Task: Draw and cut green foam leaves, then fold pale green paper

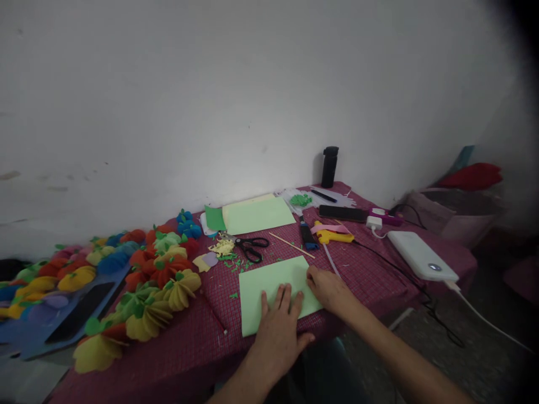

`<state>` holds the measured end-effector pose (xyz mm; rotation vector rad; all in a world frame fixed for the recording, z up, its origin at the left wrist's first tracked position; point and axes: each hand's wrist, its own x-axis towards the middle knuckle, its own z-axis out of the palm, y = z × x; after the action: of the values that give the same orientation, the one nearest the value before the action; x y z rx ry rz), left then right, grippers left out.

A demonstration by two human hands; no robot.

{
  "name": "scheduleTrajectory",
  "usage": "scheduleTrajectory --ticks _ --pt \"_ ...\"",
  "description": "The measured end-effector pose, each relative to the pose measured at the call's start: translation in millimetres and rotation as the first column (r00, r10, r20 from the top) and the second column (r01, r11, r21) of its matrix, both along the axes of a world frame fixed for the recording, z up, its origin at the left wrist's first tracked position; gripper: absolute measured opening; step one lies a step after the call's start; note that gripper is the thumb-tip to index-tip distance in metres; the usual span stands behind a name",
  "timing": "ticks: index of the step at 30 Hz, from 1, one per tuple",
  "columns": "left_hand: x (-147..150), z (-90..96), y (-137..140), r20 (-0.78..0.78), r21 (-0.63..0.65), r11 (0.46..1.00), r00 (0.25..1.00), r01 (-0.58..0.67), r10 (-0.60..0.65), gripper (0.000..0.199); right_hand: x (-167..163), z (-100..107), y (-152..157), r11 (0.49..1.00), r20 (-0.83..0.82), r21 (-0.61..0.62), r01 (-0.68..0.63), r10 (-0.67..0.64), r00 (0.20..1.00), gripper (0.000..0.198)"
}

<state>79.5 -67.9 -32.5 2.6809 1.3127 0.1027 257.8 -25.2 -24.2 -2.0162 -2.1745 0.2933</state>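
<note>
A light green sheet point(255, 289) lies on the table in front of me. My left hand point(280, 328) rests flat on its middle and lower part, fingers spread. At the sheet's right edge, my right hand point(328, 289) has its fingers curled together on the border; the fingertips are partly hidden. Just beyond the sheet are black-handled scissors point(251, 245), a thin wooden stick point(291, 245) and green paper scraps point(236, 262). A dark red pencil point(215, 314) lies to the left of the sheet.
Colourful puffy flower-like crafts point(155, 280) crowd the left side. Behind are another green sheet point(261, 216) and a black bottle point(329, 167). On the right lie a yellow glue gun point(334, 235), a blue-black cutter point(309, 233), a white power bank point(421, 255) and cables.
</note>
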Motion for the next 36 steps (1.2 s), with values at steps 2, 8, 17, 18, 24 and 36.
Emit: scheduleTrajectory --ticks 2,8,17,18,24,36 --pt "0 -0.5 0 0.001 0.012 1.000 1.000 0.001 -0.001 0.074 -1 0 0 1.000 -0.006 -0.002 0.006 -0.006 1.000 0.019" --pt "1 -1.7 0 -0.024 0.019 1.000 1.000 -0.004 0.004 0.074 1 10 -2 0.999 -0.023 0.005 0.034 -0.034 0.999 0.017" --pt "0 -5.5 -2 -0.024 0.056 0.998 0.999 0.043 -0.041 0.076 -19 16 -64 0.925 -0.068 0.314 -0.215 0.248 0.966 0.037" --pt "0 -6.4 -2 -0.030 0.055 0.997 0.998 0.051 -0.049 0.073 -24 10 -71 0.907 -0.068 0.321 -0.274 0.310 0.948 0.041" --pt "-1 -8.0 -3 -0.091 0.054 0.996 0.994 0.066 -0.061 0.070 -30 -9 -88 0.914 -0.063 0.283 -0.291 0.320 0.945 0.058" --pt "-1 -10.1 -11 -0.090 0.094 0.996 0.996 0.000 0.008 0.088 4 -28 -99 0.923 0.028 0.232 -0.306 0.308 0.951 0.070"
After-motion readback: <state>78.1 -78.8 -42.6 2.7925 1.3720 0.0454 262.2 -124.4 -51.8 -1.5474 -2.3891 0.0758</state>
